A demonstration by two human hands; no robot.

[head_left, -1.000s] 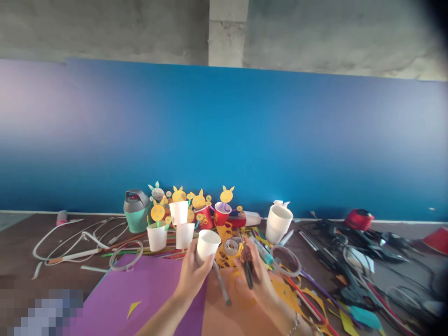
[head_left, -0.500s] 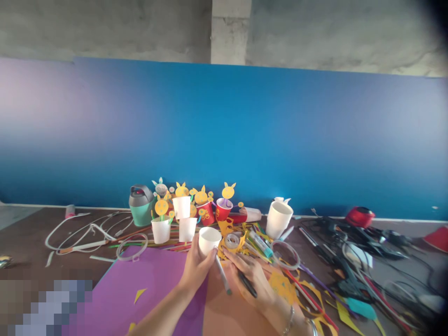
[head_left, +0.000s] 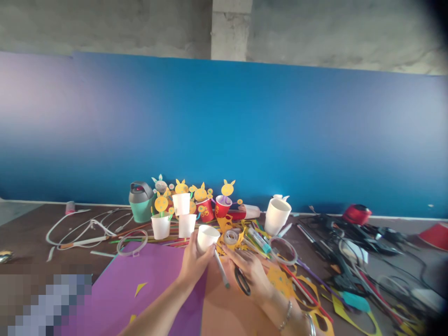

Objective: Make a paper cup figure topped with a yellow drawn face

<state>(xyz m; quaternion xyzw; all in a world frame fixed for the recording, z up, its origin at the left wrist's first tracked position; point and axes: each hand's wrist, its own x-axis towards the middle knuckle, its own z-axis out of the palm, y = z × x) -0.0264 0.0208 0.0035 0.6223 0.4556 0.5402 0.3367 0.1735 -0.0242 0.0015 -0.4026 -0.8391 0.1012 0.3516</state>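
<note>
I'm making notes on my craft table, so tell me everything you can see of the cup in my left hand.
The cup is small, plain white and looks like paper, with smooth walls that narrow downward and a round rim. It is roughly upright, open mouth up, above the colored sheets. The fingers of your left hand wrap its lower part, hiding the base. The visible inside wall is white too; its bottom can't be seen.

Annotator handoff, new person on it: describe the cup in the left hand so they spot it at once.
Below the blue board, find where the purple sheet meets the orange sheet. At that seam's far end is a plain white cup, mouth facing up. Unlike the other white cups, it's held, in the left hand.
</note>
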